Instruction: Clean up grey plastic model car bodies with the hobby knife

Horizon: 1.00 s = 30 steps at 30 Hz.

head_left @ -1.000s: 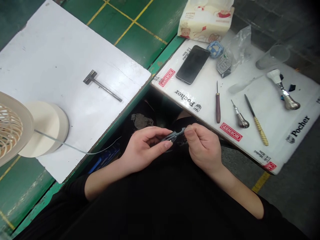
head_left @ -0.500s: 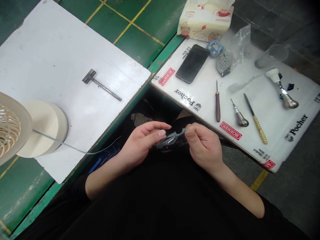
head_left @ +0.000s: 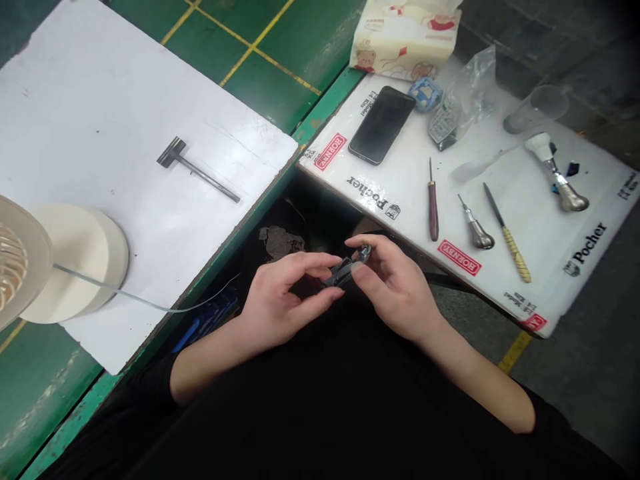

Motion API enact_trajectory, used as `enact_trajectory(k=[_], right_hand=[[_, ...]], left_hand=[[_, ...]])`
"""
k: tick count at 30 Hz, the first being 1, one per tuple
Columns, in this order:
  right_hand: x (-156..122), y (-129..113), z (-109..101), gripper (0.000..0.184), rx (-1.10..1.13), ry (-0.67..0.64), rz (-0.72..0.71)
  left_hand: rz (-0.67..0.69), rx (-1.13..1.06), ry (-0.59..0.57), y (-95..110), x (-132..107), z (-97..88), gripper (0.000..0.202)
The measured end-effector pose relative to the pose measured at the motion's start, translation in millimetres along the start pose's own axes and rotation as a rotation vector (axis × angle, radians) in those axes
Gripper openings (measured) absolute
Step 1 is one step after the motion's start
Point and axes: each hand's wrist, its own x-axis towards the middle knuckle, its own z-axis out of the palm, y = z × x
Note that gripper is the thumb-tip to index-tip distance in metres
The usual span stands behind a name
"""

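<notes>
Between my hands is a small dark grey part (head_left: 341, 273), glossy and irregular in outline; its exact kind is hard to make out. My left hand (head_left: 283, 297) pinches its left end between thumb and fingers. At the other end, my right hand (head_left: 397, 288) grips it with the thumb in front and the index finger over the top. Both hands are in front of my dark clothing, over the gap between two tables. The fingers hide portions of the part.
On the left board (head_left: 75, 120) are a T-shaped metal tool (head_left: 203, 172) and a small fan (head_left: 85, 257) with its cord. The right board (head_left: 425, 157) bears a phone (head_left: 383, 125), a thin wooden-handled tool (head_left: 433, 207), a file (head_left: 506, 230), a clear bag (head_left: 467, 90) and a tissue pack (head_left: 405, 40).
The grey part has been turned in my hands. My left thumb has dropped and spread from the index finger; my right hand has changed its grip, index finger lifted. The view has shifted slightly.
</notes>
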Motion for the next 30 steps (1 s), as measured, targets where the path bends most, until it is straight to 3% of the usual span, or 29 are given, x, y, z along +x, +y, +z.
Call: enact_trajectory(k=[3,9,14,16,18,20,22,26,30], right_hand=[[0,-2,5,0.049,-0.018,0.007,0.013],[-1,5,9,0.038,0.012,0.026,-0.037],[-4,8,-1,0.038,0.024,0.001,-0.257],[-5,7,-6,0.045,0.032,-0.075,-0.393],[-5,7,-10,0.054,0.033,-0.172,-0.481],[-6,8,-9,0.063,0.001,-0.215,-0.456],[-9,11,-4,0.067,-0.024,-0.169,-0.328],[-14,14,11,0.056,0.046,-0.013,-0.095],[-15,10,15,0.033,0.0,0.004,-0.117]], left_hand=[[0.077,0.021,0.014,-2,-1,1.0,0.037],[0.015,-0.081,0.066,-9,-11,4.8,0.038],[0.069,-0.181,0.067,-15,-7,-3.0,0.051],[-0.117,-0.399,0.008,-15,-2,-7.6,0.05],[-0.439,-0.658,-0.148,-14,1,-10.0,0.048],[-0.69,-0.805,-0.242,-13,2,-8.8,0.046],[-0.769,-0.824,-0.191,-12,2,-4.9,0.046],[-0.704,-0.75,-0.034,-9,-1,3.0,0.048],[-0.643,-0.645,-0.008,-6,-1,5.1,0.049]])
